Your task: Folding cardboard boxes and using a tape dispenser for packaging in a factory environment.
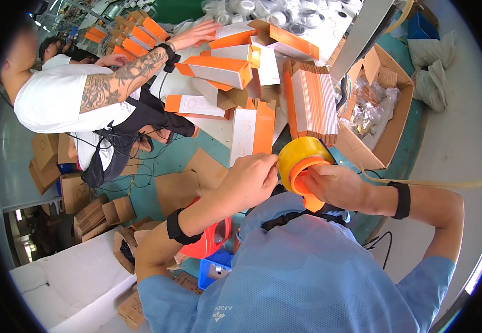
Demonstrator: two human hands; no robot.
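You hold a tape dispenser (305, 172) up in front of your chest, a yellow roll of tape on an orange holder, and it sits between your two hands. Your right hand (338, 186) is closed around the orange holder from the right side, gripping it from below and behind. Your left hand (249, 180) comes in from the left with its fingers bent, the fingertips pinched at the near left edge of the yellow roll (whether they hold a loose end of tape you cannot tell from here). Both wrists wear a dark band.

Beyond the dispenser, farther away, lies a heap of orange and white boxes (224, 69) on the table, and just behind the roll stands a stack of flat folded cartons (313, 105). To the far right is an open cardboard box (388, 139) with clear plastic bags inside. On the left a person in a white shirt (58, 100) reaches a tattooed arm (124, 75) across toward the orange boxes.
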